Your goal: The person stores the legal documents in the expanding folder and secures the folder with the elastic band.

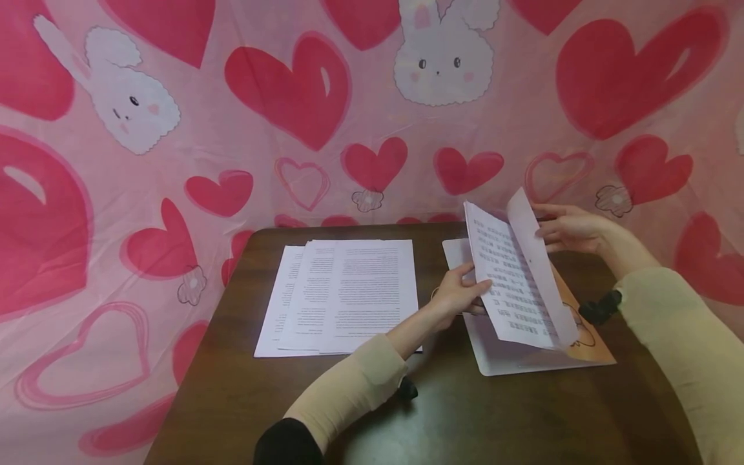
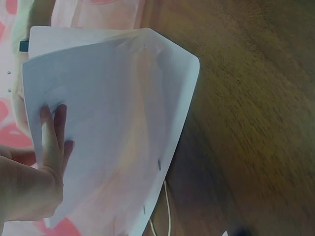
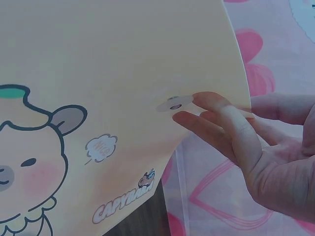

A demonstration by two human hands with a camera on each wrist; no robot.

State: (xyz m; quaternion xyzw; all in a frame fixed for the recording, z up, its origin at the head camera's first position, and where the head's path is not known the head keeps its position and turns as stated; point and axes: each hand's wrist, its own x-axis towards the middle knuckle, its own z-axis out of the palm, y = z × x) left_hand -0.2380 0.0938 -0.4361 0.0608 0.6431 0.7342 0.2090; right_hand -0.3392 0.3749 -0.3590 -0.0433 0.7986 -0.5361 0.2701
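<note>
My left hand [image 1: 456,297] pinches the left edge of several printed sheets [image 1: 506,278], thumb on the printed face. In the left wrist view its fingers [image 2: 51,137] lie along the blank back of the sheets. The sheets tilt up over a paper folder [image 1: 494,361], white inside and orange outside. My right hand [image 1: 572,229] holds the far edge of the folder's raised cover [image 1: 537,278]. In the right wrist view its fingers [image 3: 216,132] press the orange outside beside a round button [image 3: 174,103], the thumb behind the cover. A cartoon animal [image 3: 29,162] is printed there.
Overlapping printed sheets [image 1: 366,297] lie to the left on the brown wooden table [image 1: 453,420]. A thin cord [image 2: 168,206] hangs at the folder's left edge. Behind the table hangs a pink cloth [image 1: 261,116] with hearts and rabbits.
</note>
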